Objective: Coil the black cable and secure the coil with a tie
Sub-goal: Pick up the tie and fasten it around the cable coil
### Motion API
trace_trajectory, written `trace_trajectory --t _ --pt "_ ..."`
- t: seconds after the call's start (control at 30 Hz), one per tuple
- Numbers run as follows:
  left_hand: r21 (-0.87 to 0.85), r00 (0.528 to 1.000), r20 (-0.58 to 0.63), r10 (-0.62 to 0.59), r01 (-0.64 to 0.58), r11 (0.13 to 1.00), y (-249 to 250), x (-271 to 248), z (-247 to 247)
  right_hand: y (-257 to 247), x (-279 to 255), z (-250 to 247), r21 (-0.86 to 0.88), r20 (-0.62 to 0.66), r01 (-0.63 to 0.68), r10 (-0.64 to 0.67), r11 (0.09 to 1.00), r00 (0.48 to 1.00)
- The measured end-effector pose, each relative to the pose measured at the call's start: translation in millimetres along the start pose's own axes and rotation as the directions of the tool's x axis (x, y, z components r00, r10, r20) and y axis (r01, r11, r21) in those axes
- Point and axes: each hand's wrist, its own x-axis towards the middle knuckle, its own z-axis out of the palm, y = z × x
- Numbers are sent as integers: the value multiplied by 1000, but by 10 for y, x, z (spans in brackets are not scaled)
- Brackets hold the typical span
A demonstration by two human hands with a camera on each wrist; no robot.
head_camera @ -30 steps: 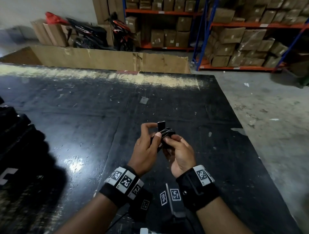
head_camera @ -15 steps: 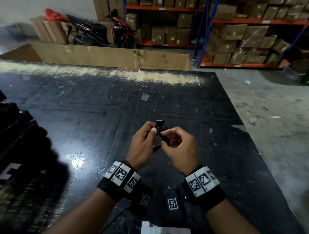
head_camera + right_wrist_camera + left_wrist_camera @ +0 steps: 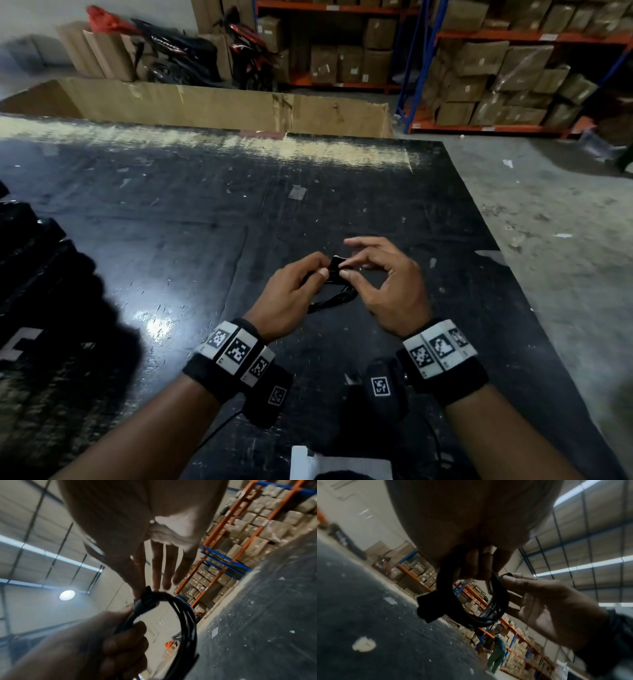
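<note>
We hold the thin black coiled cable just above the scuffed black bench, left hand clenched round its loops to keep them bunched, right hand pinching the flat black tie strap at the top, likely to cinch it.

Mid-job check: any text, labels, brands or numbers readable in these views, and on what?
No word or number reads clearly.
Wristbands: square black-and-white coded markers, no letters.
Motorbike: white lettering on its side, too blurred to read.
Shelf boxes: pale labels, too small to read.
Coiled cable and its tie: no print visible.
</note>
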Motion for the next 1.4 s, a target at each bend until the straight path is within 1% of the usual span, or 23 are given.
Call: trace_trajectory --t 0.07,0.1,0.23,0.4,0.5,0.57,0.67,0.7,0.77,0.87,0.97,1.07,1.13,1.17,1.23,1.3,1.4 --pt "50 999 49 19 -21 999 -18 -32 -27 -11 15 -39 87 64 -93 87 992 994" --pt "57 997 70 21 -25 998 -25 -48 -35 -10 13 -48 114 73 -119 111 986 991" --pt "60 993 120 -11 4 998 -52 -77 -21 14 -13 -23 150 30 -144 141 978 990" --pt "-101 991 131 -42 56 993 -67 -39 14 47 -1 25 202 -19 -204 212 958 977" --pt "-266 990 99 -103 127 956 -104 -32 -12 126 43 1 267 -62 -257 283 929 957" --pt "-368 984 65 -165 177 913 -176 -56 -42 209 69 -24 303 -101 -303 347 904 933" --pt "-491 959 89 -267 276 826 -326 -100 -60 359 62 -37 412 -148 -381 473 828 868" --pt "-529 954 80 -288 285 800 -365 -110 -53 403 49 -34 463 -145 -405 518 788 843" --pt "-591 942 22 -335 283 756 -427 -100 -19 481 17 -12 544 -122 -445 592 711 796" --pt "-658 899 -60 -433 291 695 -500 -37 37 572 -17 40 594 -89 -496 665 633 741" --pt "-633 867 -56 -494 352 689 -564 41 50 717 4 81 567 -90 -542 701 620 708" --pt "-569 852 -31 -522 415 710 -637 174 55 916 103 92 512 -118 -593 734 622 668" --pt "-538 835 -51 -547 439 720 -712 313 75 1063 182 104 457 -93 -656 766 601 636" --pt "-526 826 -63 -561 450 722 -758 388 91 1138 217 119 419 -71 -686 774 595 629" --pt "-512 807 -79 -585 471 718 -879 544 147 1311 281 163 301 -54 -730 775 614 629" --pt "-483 791 -88 -605 498 721 -1026 699 217 1469 357 212 147 -65 -757 770 636 634" --pt "-438 755 -106 -647 549 712 -1230 923 326 1592 502 277 -9 -93 -758 754 652 650"
